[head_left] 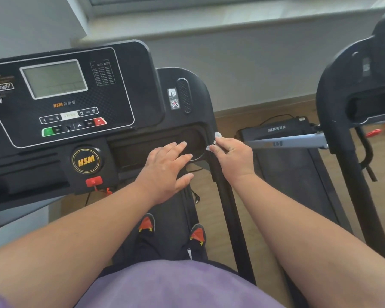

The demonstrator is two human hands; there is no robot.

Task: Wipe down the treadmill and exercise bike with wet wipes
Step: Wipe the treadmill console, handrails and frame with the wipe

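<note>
Head view: I see the wet wipe (217, 138) bunched small in my right hand (232, 155), white bits poking out past the fingertips. It sits at the right edge of the treadmill (129, 90) console, where the tray rim meets the black handrail (226, 196). Right grip is closed, curled round the wipe. Left hand (165, 167) is flat, fingers straight, spread over the recessed tray (142, 150); holding nothing. I cannot tell whether it presses or just hovers.

Step in hand, my guess: wiping the console's right edge and rail top. To do it well I'd unfold the wipe so more surface touches, wrap it round the rail, drag down in one pass, then go into the tray hollow. Stay off the buttons and the red safety key (93, 181).

Outward: display screen (53, 78) up left, HSM badge (86, 161) below it. A second treadmill (351, 107) stands to the right on the wooden floor (227, 121). No exercise bike in view. My shoes (197, 234) are on the belt.
</note>
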